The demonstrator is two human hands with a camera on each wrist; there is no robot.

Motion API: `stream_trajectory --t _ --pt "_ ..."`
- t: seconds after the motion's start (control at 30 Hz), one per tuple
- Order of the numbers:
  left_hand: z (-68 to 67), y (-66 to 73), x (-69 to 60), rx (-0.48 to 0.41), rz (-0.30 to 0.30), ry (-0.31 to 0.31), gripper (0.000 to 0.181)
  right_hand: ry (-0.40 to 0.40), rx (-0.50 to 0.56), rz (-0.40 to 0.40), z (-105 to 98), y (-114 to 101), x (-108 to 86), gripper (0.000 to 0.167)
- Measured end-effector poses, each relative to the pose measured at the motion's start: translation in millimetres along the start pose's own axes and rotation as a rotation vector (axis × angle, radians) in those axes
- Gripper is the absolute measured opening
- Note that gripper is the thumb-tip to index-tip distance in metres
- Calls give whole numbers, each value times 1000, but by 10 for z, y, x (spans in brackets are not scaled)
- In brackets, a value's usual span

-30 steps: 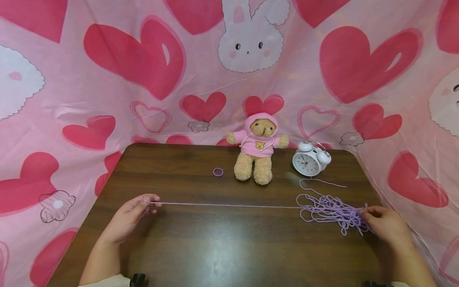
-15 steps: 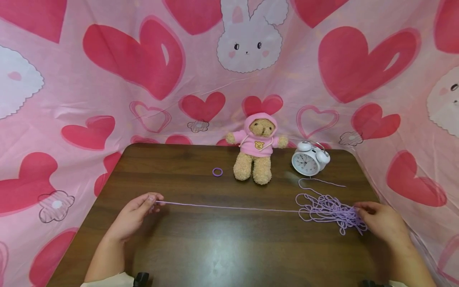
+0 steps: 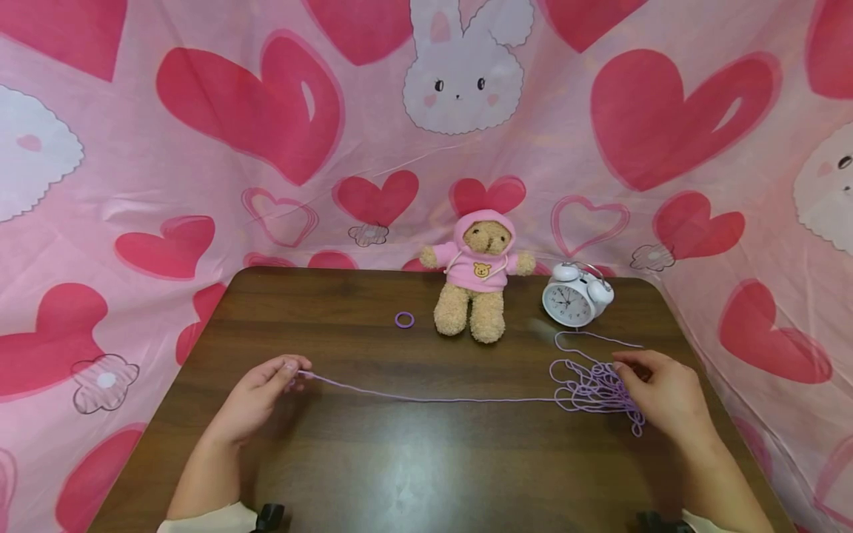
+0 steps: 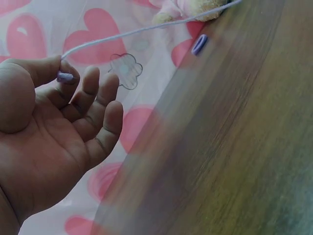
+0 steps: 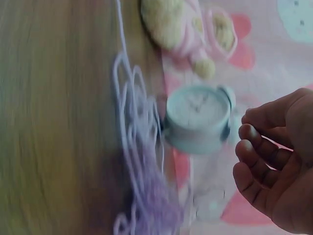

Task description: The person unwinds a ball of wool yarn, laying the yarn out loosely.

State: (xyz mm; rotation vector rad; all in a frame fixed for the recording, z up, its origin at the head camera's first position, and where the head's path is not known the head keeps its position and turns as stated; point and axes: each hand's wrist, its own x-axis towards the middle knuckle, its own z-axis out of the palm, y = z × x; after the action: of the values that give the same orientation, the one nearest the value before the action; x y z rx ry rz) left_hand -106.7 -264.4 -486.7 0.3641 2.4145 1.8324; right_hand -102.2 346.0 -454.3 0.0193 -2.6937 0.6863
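At the left of the head view my left hand (image 3: 249, 400) pinches the end of a lilac yarn strand (image 3: 426, 400) between thumb and index finger. A short tip of yarn (image 4: 65, 77) pokes out of that pinch in the left wrist view, with the other fingers loosely bent. The strand sags slightly and runs right to a loose, looped heap of yarn (image 3: 589, 389). Over the heap's right part hovers my right hand (image 3: 669, 392), hiding some of it. In the right wrist view its relaxed fingers (image 5: 252, 147) hold nothing and stand apart from the yarn.
A teddy bear (image 3: 476, 281) in a pink hoodie sits at the back of the dark wooden table (image 3: 373, 466). Right of it stands a white alarm clock (image 3: 573, 300), and a purple ring (image 3: 404, 320) lies to its left. Pink heart-patterned cloth (image 3: 373, 141) surrounds the table.
My right hand has let go of the heap's right end and moved left above it. My left hand has shifted slightly right, and the taut strand has gone slack.
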Motion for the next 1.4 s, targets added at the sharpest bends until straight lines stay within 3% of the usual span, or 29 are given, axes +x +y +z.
stream_trajectory --t 0.53,1.03,1.2,1.4 --pt "226 98 147 -3 -39 19 36 -153 240 -126 711 -990 129 12" --pt "562 386 227 3 2 -9 24 -300 503 -273 1380 -1798 -9 13" --pt "642 465 255 4 16 -21 24 -358 535 -328 1600 -2034 -89 18" --pt "736 526 257 -15 42 -37 20 -365 573 -376 1777 -2291 -153 25"
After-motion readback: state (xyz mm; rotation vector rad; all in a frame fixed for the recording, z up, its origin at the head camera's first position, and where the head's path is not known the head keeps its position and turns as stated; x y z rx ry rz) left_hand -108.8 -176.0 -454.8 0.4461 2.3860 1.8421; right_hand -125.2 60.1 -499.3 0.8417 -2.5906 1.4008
